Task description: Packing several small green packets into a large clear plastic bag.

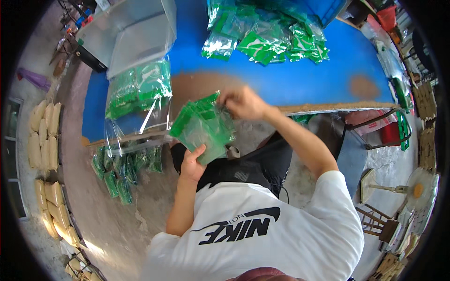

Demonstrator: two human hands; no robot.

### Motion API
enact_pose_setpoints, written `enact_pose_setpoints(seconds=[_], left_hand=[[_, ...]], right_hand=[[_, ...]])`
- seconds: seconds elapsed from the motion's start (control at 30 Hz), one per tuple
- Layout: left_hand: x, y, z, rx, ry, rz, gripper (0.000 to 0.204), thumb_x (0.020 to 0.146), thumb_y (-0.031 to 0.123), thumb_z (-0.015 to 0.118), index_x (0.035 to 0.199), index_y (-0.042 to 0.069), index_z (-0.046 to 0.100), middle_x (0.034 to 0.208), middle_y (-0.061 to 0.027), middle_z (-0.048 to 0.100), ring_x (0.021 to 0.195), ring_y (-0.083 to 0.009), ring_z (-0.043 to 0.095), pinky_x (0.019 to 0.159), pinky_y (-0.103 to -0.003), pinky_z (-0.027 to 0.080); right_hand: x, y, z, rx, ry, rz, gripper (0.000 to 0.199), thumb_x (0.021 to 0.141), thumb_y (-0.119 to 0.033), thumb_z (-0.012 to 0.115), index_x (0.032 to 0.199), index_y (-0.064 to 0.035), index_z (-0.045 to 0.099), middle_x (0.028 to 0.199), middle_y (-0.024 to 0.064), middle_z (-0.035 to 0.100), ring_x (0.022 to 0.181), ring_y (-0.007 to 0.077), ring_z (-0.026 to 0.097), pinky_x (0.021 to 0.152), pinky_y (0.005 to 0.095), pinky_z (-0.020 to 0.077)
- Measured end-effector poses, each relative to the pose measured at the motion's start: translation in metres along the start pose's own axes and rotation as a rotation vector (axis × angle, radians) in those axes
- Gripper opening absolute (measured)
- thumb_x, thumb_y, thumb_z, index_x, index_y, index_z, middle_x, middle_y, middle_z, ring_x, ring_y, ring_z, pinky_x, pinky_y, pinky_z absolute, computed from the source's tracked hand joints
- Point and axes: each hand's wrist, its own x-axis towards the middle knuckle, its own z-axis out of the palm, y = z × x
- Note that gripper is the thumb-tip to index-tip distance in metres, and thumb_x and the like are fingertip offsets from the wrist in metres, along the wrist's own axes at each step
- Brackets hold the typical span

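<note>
My left hand [193, 164] is closed on a fanned stack of flat green and see-through plastic packets [202, 125], gripping its lower end above my lap. At the upper right corner of this stack is my right hand [243, 103], its fingers bent together in a pinch. It is slightly blurred, and whatever lies between the fingertips is too small to make out. Left of the stack, a large see-through plastic bag [140, 100] lies at the table's edge, partly filled with similar green packets.
A blue-topped table [281, 86] with worn brown patches spans the front. Loose green packets [267, 42] are heaped at its far side by a blue crate [328, 9]. A grey bin [133, 28] stands behind the bag. More green packets [121, 175] lie low at left.
</note>
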Motion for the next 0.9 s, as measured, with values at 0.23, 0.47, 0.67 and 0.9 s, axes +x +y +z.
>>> enact_pose_setpoints(seconds=[0.23,0.47,0.67,0.9], left_hand=[[-0.005,-0.013,0.015,-0.046,0.08,-0.047,0.058,0.086,-0.001,0.068,0.139,0.003,0.048,0.133,-0.0102,0.059,0.126,-0.0292,0.056,0.11,-0.047,0.044],[-0.012,0.007,0.02,-0.209,0.031,-0.098,0.056,0.091,0.011,0.07,0.142,0.008,0.046,0.135,-0.0065,0.058,0.127,-0.0257,0.055,0.11,-0.044,0.043],[0.006,0.015,0.034,0.021,0.039,-0.051,0.057,0.092,0.012,0.07,0.142,0.006,0.045,0.137,-0.0073,0.056,0.126,-0.025,0.056,0.105,-0.042,0.047],[-0.006,-0.003,0.015,-0.041,0.091,0.025,0.059,0.09,0.007,0.07,0.143,0.004,0.045,0.139,-0.0101,0.055,0.131,-0.0312,0.051,0.113,-0.049,0.039]], right_hand=[[0.075,0.077,-0.175,-0.91,0.751,0.339,0.076,0.066,-0.044,0.087,0.122,-0.0002,0.059,0.118,0.0227,0.063,0.111,0.0398,0.061,0.092,0.0484,0.0502],[0.038,0.002,-0.085,-0.572,0.534,-0.489,0.028,0.078,-0.007,0.072,0.105,-0.0082,0.071,0.109,0.0116,0.07,0.11,0.0332,0.062,0.096,0.0446,0.0472],[-0.003,-0.034,-0.01,-0.764,-0.095,-0.6,0.055,0.076,-0.005,0.068,0.13,-0.0158,0.063,0.142,0.0132,0.054,0.139,0.038,0.042,0.116,0.0544,0.0308],[0.069,0.05,-0.117,-1.035,0.478,0.186,0.078,0.092,-0.068,0.05,0.151,-0.0178,0.041,0.153,0.0311,0.032,0.143,0.047,0.031,0.114,0.0642,0.0244]])
